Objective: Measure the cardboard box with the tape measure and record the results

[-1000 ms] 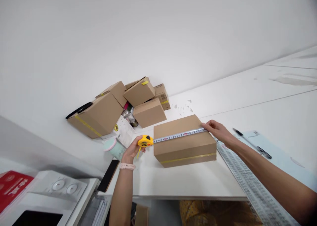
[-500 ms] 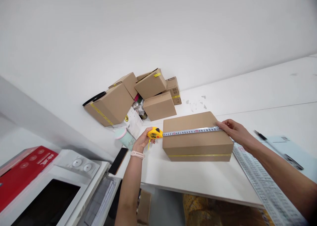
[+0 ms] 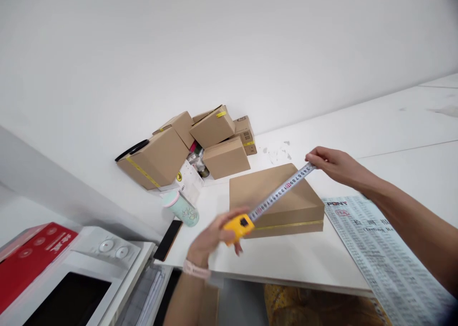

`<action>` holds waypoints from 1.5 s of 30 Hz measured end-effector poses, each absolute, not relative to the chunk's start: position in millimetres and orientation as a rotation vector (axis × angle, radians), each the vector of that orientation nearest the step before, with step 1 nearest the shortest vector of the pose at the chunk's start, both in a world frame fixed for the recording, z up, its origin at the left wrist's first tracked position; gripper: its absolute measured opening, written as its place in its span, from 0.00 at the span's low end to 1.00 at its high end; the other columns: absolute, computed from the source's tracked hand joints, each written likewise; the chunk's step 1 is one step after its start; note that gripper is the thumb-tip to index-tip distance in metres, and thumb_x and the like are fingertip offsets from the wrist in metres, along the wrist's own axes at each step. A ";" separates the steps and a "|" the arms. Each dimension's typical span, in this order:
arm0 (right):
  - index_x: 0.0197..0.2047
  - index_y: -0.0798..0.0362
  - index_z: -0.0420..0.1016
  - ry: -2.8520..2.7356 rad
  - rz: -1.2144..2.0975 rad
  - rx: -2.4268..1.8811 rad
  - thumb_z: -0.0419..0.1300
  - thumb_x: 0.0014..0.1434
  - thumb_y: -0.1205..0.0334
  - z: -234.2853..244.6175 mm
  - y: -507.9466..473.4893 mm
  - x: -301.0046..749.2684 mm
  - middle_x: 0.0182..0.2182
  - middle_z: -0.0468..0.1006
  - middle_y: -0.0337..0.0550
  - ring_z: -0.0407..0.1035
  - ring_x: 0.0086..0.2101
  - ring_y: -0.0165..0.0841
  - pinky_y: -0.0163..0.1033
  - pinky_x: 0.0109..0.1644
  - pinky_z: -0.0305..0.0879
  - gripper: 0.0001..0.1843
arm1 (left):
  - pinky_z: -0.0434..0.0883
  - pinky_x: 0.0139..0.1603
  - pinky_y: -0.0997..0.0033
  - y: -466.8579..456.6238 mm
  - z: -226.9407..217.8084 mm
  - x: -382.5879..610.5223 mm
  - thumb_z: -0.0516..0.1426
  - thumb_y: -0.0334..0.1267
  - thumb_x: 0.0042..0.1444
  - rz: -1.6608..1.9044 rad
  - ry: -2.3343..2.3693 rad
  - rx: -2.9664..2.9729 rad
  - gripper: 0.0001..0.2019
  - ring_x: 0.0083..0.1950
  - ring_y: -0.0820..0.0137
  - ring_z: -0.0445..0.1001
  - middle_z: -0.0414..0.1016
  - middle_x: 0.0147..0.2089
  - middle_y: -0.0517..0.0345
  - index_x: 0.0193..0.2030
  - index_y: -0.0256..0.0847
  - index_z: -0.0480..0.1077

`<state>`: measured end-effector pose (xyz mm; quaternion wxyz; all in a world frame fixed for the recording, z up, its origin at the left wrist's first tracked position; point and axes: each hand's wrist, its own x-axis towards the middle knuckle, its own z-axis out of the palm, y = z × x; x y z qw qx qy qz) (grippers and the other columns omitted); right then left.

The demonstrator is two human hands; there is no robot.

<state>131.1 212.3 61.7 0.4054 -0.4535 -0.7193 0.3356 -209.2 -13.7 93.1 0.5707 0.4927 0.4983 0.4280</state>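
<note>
In my left hand (image 3: 211,238), closed and a little blurred, is the yellow case of a tape measure (image 3: 239,227). Its silver blade (image 3: 279,191) runs slantwise up to the right, above a closed cardboard box (image 3: 261,180) on the white table (image 3: 286,259). My right hand (image 3: 329,164) pinches the blade's free end between thumb and fingers, beyond the box's upper right side. A strip of yellow tape crosses the box's front face. Part of the box is hidden behind the blade and my left hand.
Several cardboard boxes (image 3: 227,157) are piled by the wall. A mint tumbler (image 3: 182,209) and a dark phone-like slab (image 3: 168,240) lie at the table's left. A printed sheet (image 3: 379,240) covers the right front edge. A white microwave (image 3: 89,264) stands lower left.
The tape blade has gone from lying straight along the box top to a slant. My left hand has come down and nearer with the case; my right hand has moved up and away.
</note>
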 end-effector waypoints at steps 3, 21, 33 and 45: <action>0.30 0.47 0.72 -2.025 0.840 -0.974 0.56 0.61 0.34 81.8 219.2 116.8 0.25 0.71 0.39 0.62 0.29 0.35 0.41 0.34 0.57 0.25 | 0.76 0.27 0.69 -36.1 51.2 -152.3 0.75 0.49 0.39 0.835 0.857 0.994 0.42 0.28 0.66 0.80 0.79 0.49 0.47 0.62 0.43 0.70; 0.53 0.50 0.82 -2.262 0.739 -0.941 0.46 0.71 0.51 34.1 261.7 35.4 0.57 0.82 0.49 0.74 0.55 0.47 0.49 0.60 0.66 0.25 | 0.71 0.20 0.73 -8.2 27.3 -25.0 0.67 0.66 0.37 1.417 0.974 0.473 0.37 0.24 0.68 0.79 0.73 0.41 0.55 0.44 0.36 0.72; 0.57 0.46 0.82 -2.506 0.536 -0.918 0.45 0.72 0.47 32.0 261.2 33.1 0.54 0.83 0.48 0.73 0.54 0.50 0.58 0.61 0.63 0.27 | 0.72 0.21 0.73 -13.2 23.5 -14.1 0.66 0.65 0.42 1.426 0.980 0.517 0.35 0.24 0.68 0.79 0.74 0.42 0.57 0.47 0.40 0.69; 0.48 0.49 0.83 -1.485 0.919 -1.047 0.54 0.68 0.42 22.4 229.3 88.4 0.47 0.85 0.51 0.77 0.51 0.46 0.52 0.57 0.70 0.24 | 0.75 0.39 0.63 -56.0 -0.3 -58.4 0.68 0.58 0.48 1.906 1.266 0.870 0.33 0.38 0.60 0.80 0.79 0.49 0.48 0.56 0.44 0.69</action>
